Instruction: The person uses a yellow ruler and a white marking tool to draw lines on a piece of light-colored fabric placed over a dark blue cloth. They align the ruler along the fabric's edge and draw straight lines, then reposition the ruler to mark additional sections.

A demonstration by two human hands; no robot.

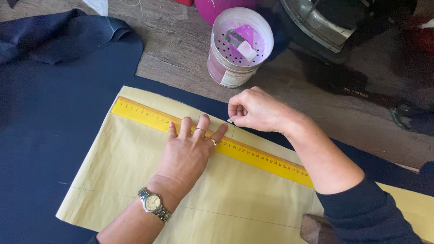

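Note:
My left hand (190,149) lies flat, fingers spread, pressing a long yellow ruler (262,158) onto a pale yellow paper pattern sheet (131,167). The sheet rests on dark navy fabric (49,113). My right hand (255,110) is closed around a small white piece of chalk (230,120), its tip at the ruler's far edge just right of my left fingers. A metal wristwatch (153,204) is on my left wrist, and rings are on two fingers.
A pink-stained perforated tin (239,45) holding chalk pieces stands on the wooden table behind the ruler. Dark objects and a metal part (316,22) lie at the upper right. A brown wooden block (316,230) sits at the bottom edge.

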